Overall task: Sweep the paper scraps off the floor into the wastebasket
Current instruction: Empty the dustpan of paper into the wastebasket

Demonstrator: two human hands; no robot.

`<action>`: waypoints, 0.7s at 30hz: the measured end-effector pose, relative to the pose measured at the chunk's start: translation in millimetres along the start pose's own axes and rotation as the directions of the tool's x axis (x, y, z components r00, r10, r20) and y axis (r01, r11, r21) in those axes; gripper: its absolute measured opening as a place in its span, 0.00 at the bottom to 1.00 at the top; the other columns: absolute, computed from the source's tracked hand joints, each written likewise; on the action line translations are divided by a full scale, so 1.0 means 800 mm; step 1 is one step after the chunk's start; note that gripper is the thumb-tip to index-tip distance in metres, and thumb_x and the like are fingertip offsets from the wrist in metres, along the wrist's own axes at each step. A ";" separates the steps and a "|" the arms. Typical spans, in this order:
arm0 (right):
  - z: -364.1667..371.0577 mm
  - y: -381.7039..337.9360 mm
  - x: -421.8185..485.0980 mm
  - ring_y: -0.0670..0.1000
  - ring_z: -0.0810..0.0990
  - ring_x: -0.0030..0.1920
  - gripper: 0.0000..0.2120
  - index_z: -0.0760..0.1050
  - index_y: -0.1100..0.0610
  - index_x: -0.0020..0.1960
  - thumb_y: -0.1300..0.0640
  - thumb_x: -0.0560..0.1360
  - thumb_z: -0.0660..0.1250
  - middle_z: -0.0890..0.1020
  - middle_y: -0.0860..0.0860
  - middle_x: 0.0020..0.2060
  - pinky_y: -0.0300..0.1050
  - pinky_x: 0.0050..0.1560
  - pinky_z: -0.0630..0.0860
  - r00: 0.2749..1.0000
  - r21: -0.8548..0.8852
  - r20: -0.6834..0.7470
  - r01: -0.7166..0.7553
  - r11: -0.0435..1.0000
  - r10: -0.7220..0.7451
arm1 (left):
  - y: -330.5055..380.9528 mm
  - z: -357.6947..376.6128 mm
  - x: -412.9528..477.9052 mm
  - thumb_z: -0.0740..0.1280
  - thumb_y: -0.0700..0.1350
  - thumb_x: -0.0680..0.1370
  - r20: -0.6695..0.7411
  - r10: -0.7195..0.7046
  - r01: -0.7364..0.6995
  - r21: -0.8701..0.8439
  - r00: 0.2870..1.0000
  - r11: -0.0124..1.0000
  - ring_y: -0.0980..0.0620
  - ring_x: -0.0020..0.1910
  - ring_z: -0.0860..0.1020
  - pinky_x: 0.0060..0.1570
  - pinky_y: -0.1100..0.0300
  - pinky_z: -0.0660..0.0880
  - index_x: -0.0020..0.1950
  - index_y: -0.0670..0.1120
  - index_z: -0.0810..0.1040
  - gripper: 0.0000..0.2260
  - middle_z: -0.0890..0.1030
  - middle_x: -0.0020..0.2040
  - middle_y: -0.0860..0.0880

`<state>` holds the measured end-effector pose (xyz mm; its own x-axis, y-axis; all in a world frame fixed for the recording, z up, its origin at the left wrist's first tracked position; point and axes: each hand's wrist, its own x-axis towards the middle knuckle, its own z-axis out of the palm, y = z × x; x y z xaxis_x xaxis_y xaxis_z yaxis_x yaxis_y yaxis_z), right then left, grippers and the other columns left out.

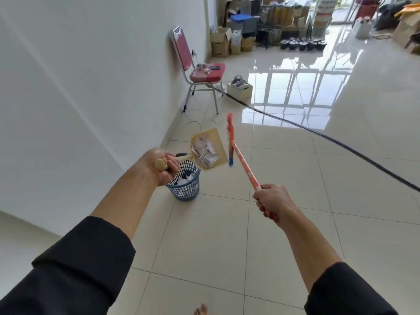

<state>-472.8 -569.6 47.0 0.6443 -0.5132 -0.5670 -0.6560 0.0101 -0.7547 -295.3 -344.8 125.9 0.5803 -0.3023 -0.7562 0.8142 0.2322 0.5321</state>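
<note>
Beige plastic forms the dustpan [210, 149], which the left hand [159, 167] grips by its long handle, fingers curled tight round the shaft just below the knobbed end. The pan is raised off the floor [227, 235], ahead and to the right of that hand, tilted, with a heap of white paper scraps [205, 152] lying in it. Directly below the left hand and the pan's near edge stands the wastebasket [185, 186], a blue mesh one, upright on the tiles with more white paper inside.

The right hand [271, 204] is wrapped round the orange stick of the broom [244, 167], holding it near the lower end. The stick slants up and away to the left from that hand, and the orange and blue bristle head hangs in the air just beside the pan's right edge; whether it touches the pan I cannot tell.

Both forearms come out of black sleeves [75, 264]. Beyond the left hand a red chair [200, 69] stands against the white wall [79, 76], small items on its seat, with a small box [239, 88] on the floor beside it. A black cable [341, 144] runs across the tiles beyond the right hand. Cartons and clutter are stacked at the far end of the room. Toes of a bare foot [201, 310] show at the bottom edge.
</note>
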 end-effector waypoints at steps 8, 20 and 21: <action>0.116 -0.074 0.050 0.50 0.73 0.30 0.08 0.78 0.58 0.53 0.63 0.77 0.62 0.77 0.55 0.35 0.42 0.26 0.70 0.997 -0.044 0.079 0.018 0.999 -0.015 | 0.079 -0.061 0.061 0.53 0.38 0.84 -0.162 0.126 -0.060 0.362 0.979 0.930 0.60 0.16 0.67 0.13 0.69 0.63 0.47 0.40 0.68 0.08 0.69 0.25 0.50; 0.171 -0.090 0.072 0.50 0.74 0.29 0.09 0.78 0.57 0.52 0.62 0.77 0.60 0.78 0.55 0.35 0.40 0.25 0.71 0.996 -0.209 0.091 0.022 0.978 -0.003 | 0.029 -0.099 0.134 0.57 0.36 0.79 -0.259 0.348 -0.006 0.794 0.901 0.608 0.51 0.33 0.74 0.27 0.61 0.69 0.64 0.35 0.72 0.14 0.76 0.42 0.42; 0.171 -0.090 0.072 0.50 0.75 0.29 0.09 0.78 0.57 0.52 0.62 0.77 0.60 0.78 0.55 0.35 0.40 0.26 0.71 0.996 -0.212 0.094 0.019 0.977 0.001 | 0.025 -0.099 0.135 0.57 0.37 0.79 -0.266 0.353 0.004 0.804 0.897 0.595 0.50 0.35 0.75 0.28 0.60 0.69 0.64 0.36 0.72 0.14 0.76 0.41 0.43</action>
<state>-334.9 -482.9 23.5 0.6775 -0.4302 -0.5966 -0.7123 -0.1815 -0.6780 -217.3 -299.6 24.4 0.8038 0.0565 -0.5922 0.4990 -0.6059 0.6195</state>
